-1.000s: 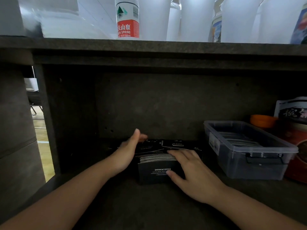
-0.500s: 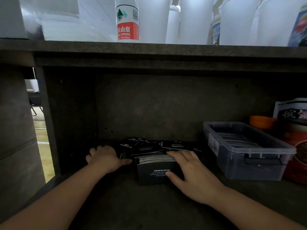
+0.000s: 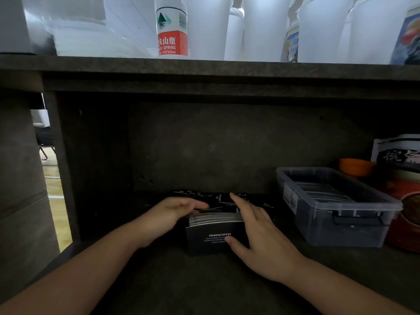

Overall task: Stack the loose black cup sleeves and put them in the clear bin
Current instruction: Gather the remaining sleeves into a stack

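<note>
A stack of black cup sleeves [image 3: 209, 241] stands on edge on the dark lower shelf, its front face printed "DRINK&COFFEE". My right hand [image 3: 256, 233] grips the stack's right end, thumb on the front face and fingers over the top. My left hand [image 3: 169, 213] is at the stack's left end, fingers reaching over loose black sleeves [image 3: 218, 197] that lie flat behind the stack. Whether it holds one is hidden. The clear bin [image 3: 336, 208] sits to the right with several sleeves lying inside.
An orange bowl [image 3: 355, 167] and a red tin [image 3: 406, 210] with a bag on it stand right of the bin. The shelf board above carries a water bottle [image 3: 172, 30] and white cups [image 3: 261, 26]. A side panel closes the shelf on the left.
My left hand moved right from the shelf floor to the stack's left end, over the loose sleeves. My right hand raised its fingers on the stack's right end.
</note>
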`<state>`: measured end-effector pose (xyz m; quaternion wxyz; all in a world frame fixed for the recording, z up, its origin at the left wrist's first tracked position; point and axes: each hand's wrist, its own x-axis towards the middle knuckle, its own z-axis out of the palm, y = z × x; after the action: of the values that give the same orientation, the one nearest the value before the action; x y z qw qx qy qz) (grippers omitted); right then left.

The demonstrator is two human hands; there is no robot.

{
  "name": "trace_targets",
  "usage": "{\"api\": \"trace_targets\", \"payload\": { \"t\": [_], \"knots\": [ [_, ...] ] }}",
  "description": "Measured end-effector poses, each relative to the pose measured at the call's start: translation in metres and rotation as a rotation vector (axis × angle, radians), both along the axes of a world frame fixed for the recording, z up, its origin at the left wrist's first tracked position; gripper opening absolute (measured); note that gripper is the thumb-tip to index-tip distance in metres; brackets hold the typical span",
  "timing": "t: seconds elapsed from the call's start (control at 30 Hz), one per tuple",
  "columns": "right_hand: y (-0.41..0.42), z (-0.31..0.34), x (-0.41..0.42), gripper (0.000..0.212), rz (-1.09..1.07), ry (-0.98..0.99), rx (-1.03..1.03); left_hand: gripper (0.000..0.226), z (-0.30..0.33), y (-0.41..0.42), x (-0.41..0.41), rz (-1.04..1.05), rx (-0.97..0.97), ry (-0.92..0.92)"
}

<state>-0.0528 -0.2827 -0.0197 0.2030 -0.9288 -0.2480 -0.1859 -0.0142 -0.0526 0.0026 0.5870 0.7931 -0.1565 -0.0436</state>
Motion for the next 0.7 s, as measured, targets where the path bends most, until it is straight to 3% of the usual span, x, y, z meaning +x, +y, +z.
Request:
{"api": "trace_targets", "payload": {
  "t": [0.1, 0.2, 0.27, 0.33, 0.4, 0.53, 0.7],
  "knots": [
    [0.000, -0.001, 0.000, 0.075, 0.006, -0.030, -0.036, 0.049, -0.006, -0.016, -0.002, -0.056, -0.288, 0.243],
    [-0.001, -0.001, 0.002, 0.064, 0.000, -0.041, -0.096, 0.060, -0.010, -0.024, 0.008, 0.096, -0.453, 0.164],
    [-0.002, -0.001, 0.003, 0.062, 0.000, -0.037, -0.098, 0.058, -0.014, -0.014, 0.018, 0.306, -0.253, -0.082],
    [-0.002, -0.002, 0.003, 0.061, 0.001, -0.046, -0.099, 0.055, -0.021, 0.010, 0.029, 0.504, 0.394, -0.380],
    [-0.001, -0.002, 0.003, 0.061, 0.000, -0.050, -0.096, 0.063, -0.029, 0.028, 0.038, 0.587, 0.884, -0.483],
    [-0.001, 0.000, 0.002, 0.061, 0.007, -0.037, -0.093, 0.079, -0.036, 0.040, 0.046, 0.588, 1.016, -0.036],
    [-0.001, 0.001, 0.001, 0.060, 0.024, -0.033, -0.098, 0.062, -0.033, 0.047, 0.051, 0.625, 0.952, -0.250]
  ]
}}
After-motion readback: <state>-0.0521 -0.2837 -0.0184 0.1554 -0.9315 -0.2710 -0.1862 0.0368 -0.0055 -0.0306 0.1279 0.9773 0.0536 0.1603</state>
